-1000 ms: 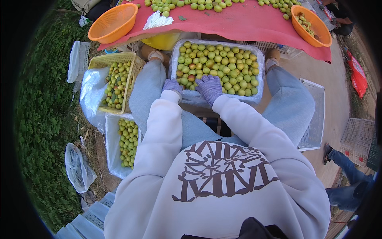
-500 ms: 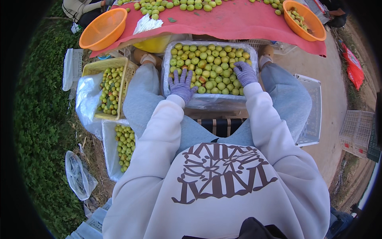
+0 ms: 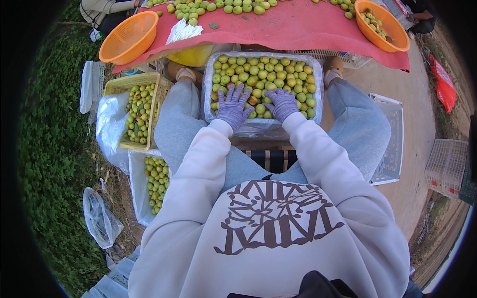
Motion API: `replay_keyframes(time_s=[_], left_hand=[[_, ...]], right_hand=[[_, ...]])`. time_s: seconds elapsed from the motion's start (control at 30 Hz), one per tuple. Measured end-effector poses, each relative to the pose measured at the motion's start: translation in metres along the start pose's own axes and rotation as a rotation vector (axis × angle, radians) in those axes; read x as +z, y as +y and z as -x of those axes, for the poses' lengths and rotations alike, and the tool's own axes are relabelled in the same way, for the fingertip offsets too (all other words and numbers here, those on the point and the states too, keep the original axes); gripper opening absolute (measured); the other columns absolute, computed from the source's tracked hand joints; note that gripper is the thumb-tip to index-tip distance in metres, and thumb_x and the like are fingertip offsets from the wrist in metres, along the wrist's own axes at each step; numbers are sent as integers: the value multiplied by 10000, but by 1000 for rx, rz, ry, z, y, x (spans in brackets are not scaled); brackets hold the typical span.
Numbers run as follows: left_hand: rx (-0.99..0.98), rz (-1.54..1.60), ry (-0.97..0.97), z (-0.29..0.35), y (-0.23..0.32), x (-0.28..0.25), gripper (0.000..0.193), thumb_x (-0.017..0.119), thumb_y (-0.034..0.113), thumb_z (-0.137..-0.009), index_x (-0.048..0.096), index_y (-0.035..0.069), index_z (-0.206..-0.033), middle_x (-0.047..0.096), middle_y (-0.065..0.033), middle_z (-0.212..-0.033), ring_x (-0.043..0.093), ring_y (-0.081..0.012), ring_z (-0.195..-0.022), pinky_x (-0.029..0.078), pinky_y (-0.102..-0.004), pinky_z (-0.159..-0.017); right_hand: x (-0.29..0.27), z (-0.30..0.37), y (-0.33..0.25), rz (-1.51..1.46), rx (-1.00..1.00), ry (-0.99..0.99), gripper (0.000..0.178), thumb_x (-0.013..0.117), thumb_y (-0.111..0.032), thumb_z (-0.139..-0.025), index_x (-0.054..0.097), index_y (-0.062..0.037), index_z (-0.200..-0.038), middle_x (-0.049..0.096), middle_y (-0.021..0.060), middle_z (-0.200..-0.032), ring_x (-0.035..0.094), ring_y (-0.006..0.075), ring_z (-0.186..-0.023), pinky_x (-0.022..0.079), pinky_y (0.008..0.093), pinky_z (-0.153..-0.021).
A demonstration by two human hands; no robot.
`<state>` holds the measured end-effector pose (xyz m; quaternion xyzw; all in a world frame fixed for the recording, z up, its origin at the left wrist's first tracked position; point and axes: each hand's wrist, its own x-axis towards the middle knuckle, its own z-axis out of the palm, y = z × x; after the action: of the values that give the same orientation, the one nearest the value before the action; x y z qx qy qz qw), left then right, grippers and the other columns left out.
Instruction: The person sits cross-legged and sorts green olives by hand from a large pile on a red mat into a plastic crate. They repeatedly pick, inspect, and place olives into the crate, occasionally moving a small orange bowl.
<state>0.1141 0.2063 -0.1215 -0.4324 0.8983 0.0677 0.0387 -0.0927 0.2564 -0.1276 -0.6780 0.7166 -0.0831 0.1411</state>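
A plastic-lined crate (image 3: 318,89) stands between my knees, filled with small round yellow-green fruits (image 3: 268,74), some with reddish-brown patches. Both my hands wear purple striped knit gloves. My left hand (image 3: 232,108) lies on the near left fruits with its fingers spread. Close beside it, my right hand (image 3: 282,104) rests on the fruits near the middle of the crate's near edge, fingers apart and pointing away from me. Neither hand lifts a fruit. The fruits directly under the palms are hidden.
Beyond the crate, a red-covered table (image 3: 278,30) bears more fruits, an orange basket (image 3: 129,37) and another orange basket (image 3: 382,27) with fruit. At my left stand a yellow crate (image 3: 161,92) and a lined box (image 3: 135,186) of fruit. A white crate (image 3: 397,144) lies right.
My right hand has moved left and slightly nearer, from the crate's right side toward its middle. My left hand has shifted only a little to the right.
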Motion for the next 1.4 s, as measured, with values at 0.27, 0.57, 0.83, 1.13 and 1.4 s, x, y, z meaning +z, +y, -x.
replay_keyframes(time_s=[0.27, 0.57, 0.83, 1.13, 1.4], left_hand=[[205, -21, -16, -1, 18, 1, 595, 458, 493, -961, 424, 177, -1465, 276, -99, -1576, 181, -312, -1475, 62, -602, -1159], [79, -3, -25, -27, 45, -4, 543, 452, 539, -953, 623, 152, -1293, 314, -74, -1555, 154, -325, -1475, 21, -603, -1160], [107, -59, -43, -32, 41, 3, 692, 516, 572, -883, 534, 83, -1373, 368, -95, -1521, 193, -314, -1464, 38, -587, -1171], [76, 9, 92, -20, 41, 4, 716, 565, 582, -869, 514, 84, -1379, 292, -148, -1551, 170, -325, -1475, 50, -567, -1178], [23, 94, 146, -29, 48, -3, 662, 561, 578, -880, 544, 115, -1353, 324, -155, -1531, 202, -343, -1457, 63, -571, -1173]], right_hand=[[-2, 3, 1, -21, 70, 87, 417, 707, -371, -815, 622, -163, -1166, 626, 113, -1076, 615, 301, -1010, 488, 419, -871], [-13, 0, 10, -364, 434, 113, 500, 733, -462, -783, 620, -86, -1093, 655, 168, -1034, 636, 323, -994, 505, 414, -862], [-1, -3, -7, -73, 138, 78, 461, 626, -520, -851, 653, -78, -979, 684, 129, -967, 641, 313, -952, 484, 412, -835], [-4, -11, -5, -267, 215, -78, 263, 641, -353, -887, 676, -110, -983, 690, 132, -937, 648, 338, -865, 496, 443, -824], [-27, -32, 23, -120, 124, 45, 230, 609, -255, -877, 690, -184, -1080, 621, 131, -1113, 582, 334, -1051, 470, 437, -921]])
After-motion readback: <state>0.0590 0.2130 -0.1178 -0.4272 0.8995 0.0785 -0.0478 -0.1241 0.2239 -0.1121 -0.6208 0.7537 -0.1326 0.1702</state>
